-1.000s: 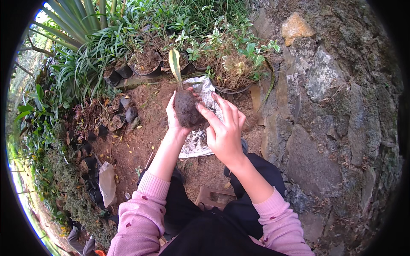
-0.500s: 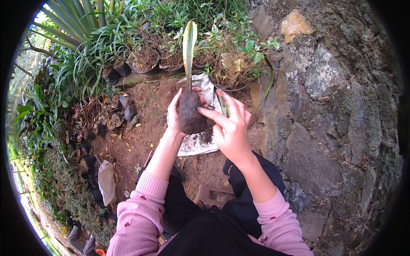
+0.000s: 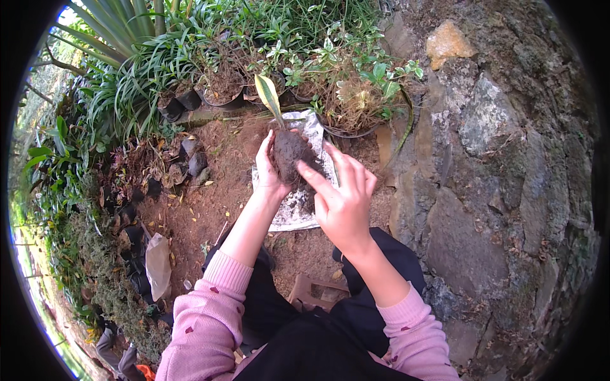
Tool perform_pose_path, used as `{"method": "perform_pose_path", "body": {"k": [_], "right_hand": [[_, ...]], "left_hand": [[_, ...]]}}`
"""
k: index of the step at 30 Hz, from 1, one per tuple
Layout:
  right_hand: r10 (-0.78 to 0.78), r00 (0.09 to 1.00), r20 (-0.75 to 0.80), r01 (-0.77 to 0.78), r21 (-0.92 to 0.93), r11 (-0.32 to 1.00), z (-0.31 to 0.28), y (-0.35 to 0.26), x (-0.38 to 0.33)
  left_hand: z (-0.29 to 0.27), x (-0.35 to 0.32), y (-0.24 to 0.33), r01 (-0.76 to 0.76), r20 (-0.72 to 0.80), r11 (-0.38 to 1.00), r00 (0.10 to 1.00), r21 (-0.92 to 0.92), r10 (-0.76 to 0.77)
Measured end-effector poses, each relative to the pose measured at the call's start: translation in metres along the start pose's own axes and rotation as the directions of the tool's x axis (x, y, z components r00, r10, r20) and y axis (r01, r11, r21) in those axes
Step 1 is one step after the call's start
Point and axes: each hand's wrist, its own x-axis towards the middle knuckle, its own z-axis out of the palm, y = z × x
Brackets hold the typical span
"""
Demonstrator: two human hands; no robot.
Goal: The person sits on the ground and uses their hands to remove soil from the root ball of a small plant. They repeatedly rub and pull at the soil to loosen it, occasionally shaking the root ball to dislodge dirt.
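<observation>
A snake plant (image 3: 269,97) with one yellow-edged green leaf rises from a dark, rounded soil ball (image 3: 293,151). My left hand (image 3: 271,176) cups that soil ball from the left and underneath, its far fingers partly hidden behind the soil. At the ball's lower right side, my right hand (image 3: 345,206) touches the soil with its index fingertip. The other right fingers are apart and hold nothing. Below the hands, a white sack (image 3: 293,221) lies on the ground with loose dark soil on it.
Black-potted plants (image 3: 222,100) line the far side. A rough stone wall (image 3: 467,235) stands close on the right. Small black bags and a whitish plastic bag (image 3: 158,267) lie on the left. A brown stool (image 3: 311,289) shows between my legs.
The soil ball has tilted in my left hand, and the leaf now leans left and appears shorter. My right index finger has moved slightly down along the soil.
</observation>
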Motion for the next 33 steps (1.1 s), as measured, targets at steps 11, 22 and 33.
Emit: {"method": "perform_pose_path", "body": {"k": [11,22,33], "right_hand": [[0.052,0.992,0.117,-0.045,-0.066,0.997,0.018,-0.003,-0.002],[0.014,0.999,0.047,-0.01,-0.088,0.996,0.031,-0.008,-0.002],[0.122,0.992,0.036,-0.123,0.031,0.992,0.007,0.06,0.025]], "left_hand": [[-0.022,0.013,-0.002,-0.037,0.005,0.952,0.999,-0.305,0.041],[-0.012,0.008,-0.002,-0.074,-0.208,0.955,0.978,-0.288,0.013],[-0.012,0.023,0.056,-0.217,-0.215,0.974,0.95,0.068,0.227]]}}
